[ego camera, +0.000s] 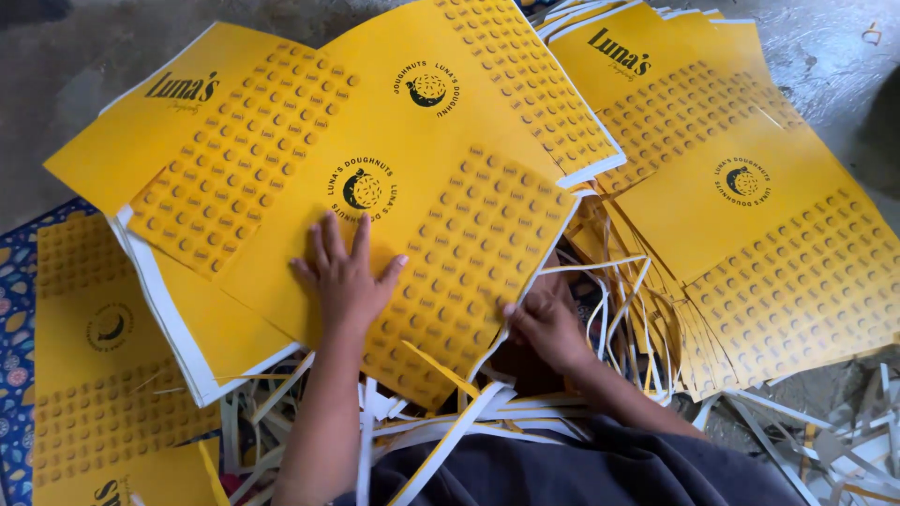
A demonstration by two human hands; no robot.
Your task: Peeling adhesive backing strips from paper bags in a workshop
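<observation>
**Yellow printed sheets under two bare hands**

On the floor, at the centre of the view, lies a large yellow sheet (412,187) printed with a round dark emblem in its middle and blocks of small raised-looking dots to either side; its edges carry a thin white border. It tops a thick stack of like sheets (178,319) that shows white along its cut edge. A second pile of yellow sheets (750,215) fans out to the right, each with the same round emblem and dot panels, and a dark script mark near the top. Another yellow sheet (94,375) lies at lower left over a patterned blue cloth (14,309).

The left hand (345,276) rests flat on the top sheet just below the emblem, fingers spread wide, palm pressing down. The right hand (544,323) pinches that sheet's right edge, thumb on top and fingers curled beneath it. White and yellow paper strips (450,422) litter the floor between the arms and below the sheet.
</observation>
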